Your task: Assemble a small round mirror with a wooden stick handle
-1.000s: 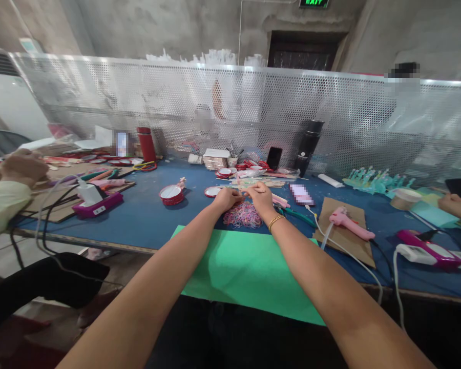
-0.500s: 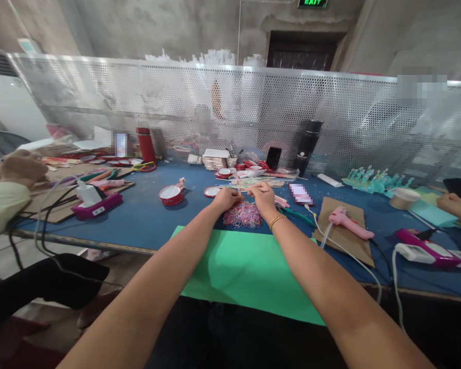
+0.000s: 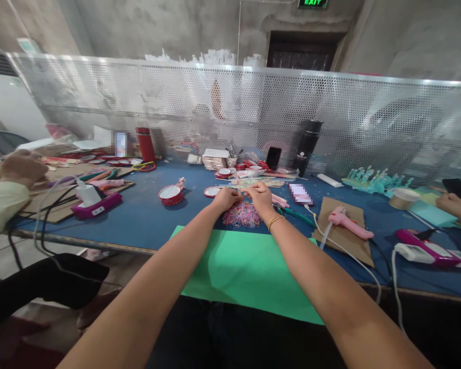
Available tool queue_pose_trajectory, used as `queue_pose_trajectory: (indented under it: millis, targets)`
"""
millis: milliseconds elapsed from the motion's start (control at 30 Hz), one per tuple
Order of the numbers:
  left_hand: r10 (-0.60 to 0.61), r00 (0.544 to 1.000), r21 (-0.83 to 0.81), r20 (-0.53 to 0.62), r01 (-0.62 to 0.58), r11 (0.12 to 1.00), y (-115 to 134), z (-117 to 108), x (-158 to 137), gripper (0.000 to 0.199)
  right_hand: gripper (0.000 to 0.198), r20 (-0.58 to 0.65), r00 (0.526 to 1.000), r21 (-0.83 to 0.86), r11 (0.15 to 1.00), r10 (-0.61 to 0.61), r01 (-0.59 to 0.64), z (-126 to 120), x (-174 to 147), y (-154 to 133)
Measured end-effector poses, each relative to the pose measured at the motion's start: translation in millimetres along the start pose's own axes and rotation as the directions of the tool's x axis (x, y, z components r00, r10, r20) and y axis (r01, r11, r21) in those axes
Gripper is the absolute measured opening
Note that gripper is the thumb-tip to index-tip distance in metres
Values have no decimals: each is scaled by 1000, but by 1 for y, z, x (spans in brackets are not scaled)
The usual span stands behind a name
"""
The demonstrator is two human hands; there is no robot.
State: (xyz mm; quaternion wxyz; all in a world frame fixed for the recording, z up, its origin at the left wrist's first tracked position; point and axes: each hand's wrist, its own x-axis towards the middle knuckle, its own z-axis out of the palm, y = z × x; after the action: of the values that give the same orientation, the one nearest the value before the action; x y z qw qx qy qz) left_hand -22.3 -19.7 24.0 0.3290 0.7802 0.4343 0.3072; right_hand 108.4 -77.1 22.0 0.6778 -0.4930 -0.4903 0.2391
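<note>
My left hand (image 3: 226, 199) and my right hand (image 3: 261, 199) are close together over the far side of a loose pile of small coloured rubber bands (image 3: 243, 215). The fingers of both hands are pinched; what they hold is too small to make out. A gold chain bracelet (image 3: 275, 221) is on my right wrist. Below my forearms a green sheet (image 3: 242, 271) hangs over the table's front edge. Thin pale sticks (image 3: 267, 182) lie just beyond my fingers.
A pink glue gun (image 3: 348, 223) lies on cardboard at the right, its cord trailing. Left of my hands sit red-edged tape rolls (image 3: 170, 195). A black bottle (image 3: 308, 146) and red bottle (image 3: 145, 145) stand behind. Co-workers' hands show at left (image 3: 21, 168) and right (image 3: 456, 207).
My right hand has shifted slightly left, closer to my left hand. My left hand stays nearly in place.
</note>
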Motion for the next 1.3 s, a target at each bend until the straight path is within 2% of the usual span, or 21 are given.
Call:
queue_pose_trajectory:
  millis: [300, 533, 800, 1033, 1300]
  targets:
    - [26, 1000, 68, 7, -26, 997, -4, -1, 2, 36, 13, -56, 998, 56, 998, 35, -32, -3, 5, 8]
    - [14, 1000, 43, 9, -15, 999, -3, -1, 2, 39, 14, -8, 1000, 55, 998, 4, -4, -1, 2, 4]
    - [29, 1000, 58, 9, -30, 998, -5, 0, 3, 42, 13, -8, 1000, 39, 999, 4, -4, -2, 1, 3]
    - [43, 999, 66, 15, -44, 997, -6, -1, 4, 41, 11, -73, 997, 52, 998, 38, -34, -4, 7, 12]
    - [22, 1000, 51, 14, -22, 998, -5, 1, 4, 45, 15, -19, 1000, 68, 998, 16, -15, -1, 0, 1]
